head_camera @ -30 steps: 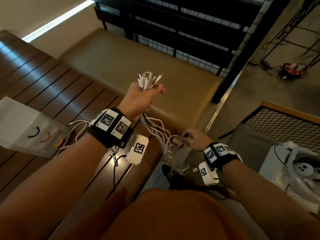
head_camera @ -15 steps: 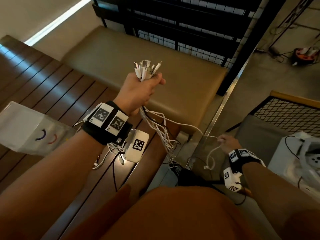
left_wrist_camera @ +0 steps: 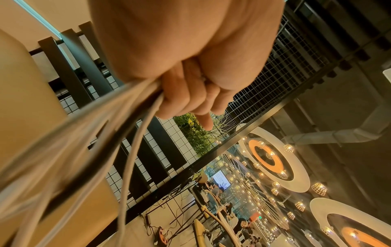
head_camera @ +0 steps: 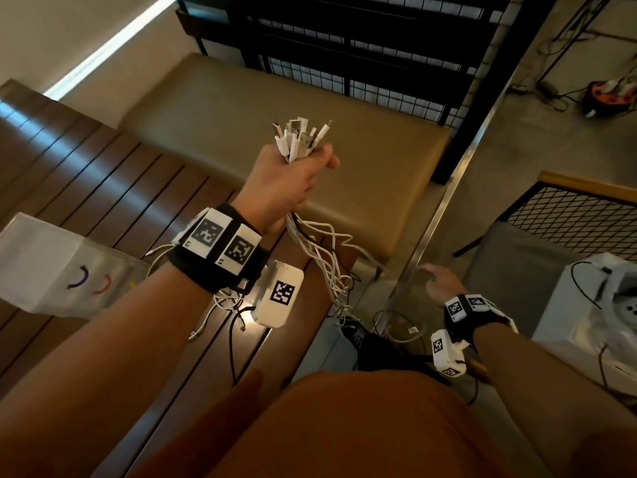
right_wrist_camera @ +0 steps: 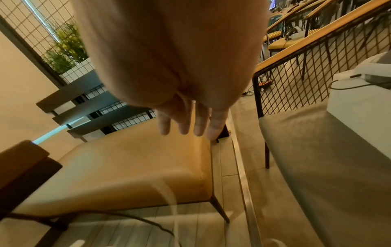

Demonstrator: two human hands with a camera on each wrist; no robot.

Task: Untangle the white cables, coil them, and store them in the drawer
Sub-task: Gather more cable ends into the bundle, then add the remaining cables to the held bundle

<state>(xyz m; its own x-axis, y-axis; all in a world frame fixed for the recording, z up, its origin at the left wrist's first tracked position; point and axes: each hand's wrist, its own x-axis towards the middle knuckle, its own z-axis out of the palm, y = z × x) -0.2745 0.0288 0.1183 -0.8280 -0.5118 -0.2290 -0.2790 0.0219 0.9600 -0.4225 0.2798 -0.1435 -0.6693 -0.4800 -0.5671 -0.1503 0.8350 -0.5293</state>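
Note:
My left hand [head_camera: 293, 177] is raised over the tan bench and grips a bundle of white cables [head_camera: 303, 139], with the plugs sticking up out of the fist. Below the fist the cables [head_camera: 324, 263] hang down in a loose tangle past the table edge. In the left wrist view the fingers [left_wrist_camera: 186, 93] curl round the strands [left_wrist_camera: 118, 117]. My right hand [head_camera: 439, 279] is low at the right, blurred, with fingers [right_wrist_camera: 184, 122] straight and spread and nothing in it. A loose white cable [right_wrist_camera: 171, 198] falls, blurred, beneath it. No drawer shows.
More cables [head_camera: 220, 305] lie on the dark slatted table [head_camera: 103, 188] beside a white bag [head_camera: 51, 267]. A tan bench [head_camera: 275, 108] stands ahead, a grey mesh-backed chair [head_camera: 517, 270] with a white appliance [head_camera: 593, 305] at right. Black railing [head_camera: 379, 46] is beyond.
My right hand drew one white cable out to the right, away from the tangle, then let it go. Its fingers are now spread. My left hand kept gripping the bundle.

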